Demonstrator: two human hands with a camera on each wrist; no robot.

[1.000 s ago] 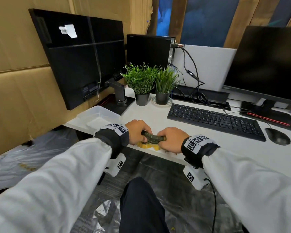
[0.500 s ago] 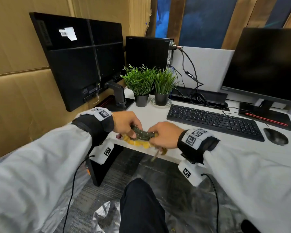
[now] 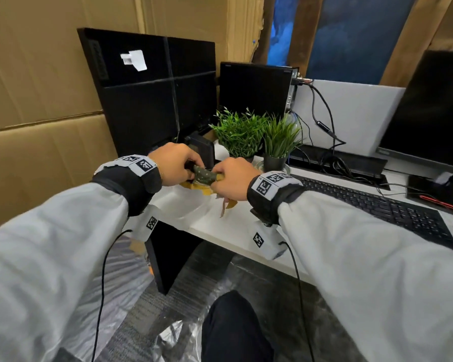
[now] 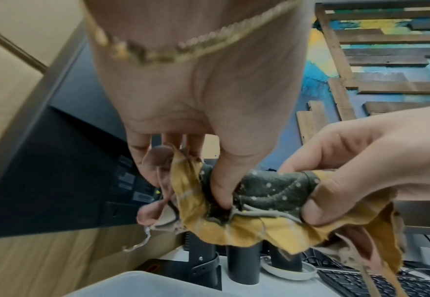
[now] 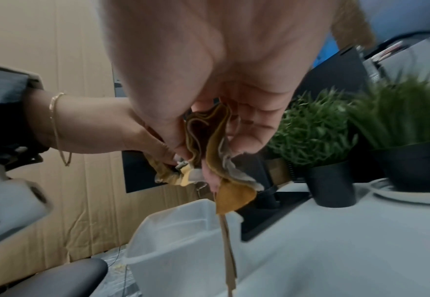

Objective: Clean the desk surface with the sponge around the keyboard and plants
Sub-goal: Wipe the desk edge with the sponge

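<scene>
**Cloth lifted over the tub, wringing under way**

From left to right: the left hand (image 3: 174, 163) has risen off the desk (image 3: 236, 231) edge since a second ago and now sits at about 9 o'clock of the bundle, its thumb and fingers (image 4: 218, 193) curled tight into the sponge (image 3: 205, 176) (really a dotted dark-and-yellow cloth, twisted into a roll). The right hand (image 3: 232, 178), at 3 o'clock of it, pinches the other end, with loose yellow tails hanging below. Both hands have travelled toward 10 o'clock and now hover over the clear tub (image 5: 183, 231). The plants (image 3: 256, 134) stand at 1 o'clock of the hands and the keyboard (image 3: 372, 205) at 3 o'clock, neither touched. This looks like squeezing out before wiping, so the desk cleaning proper has likely not begun.
</scene>
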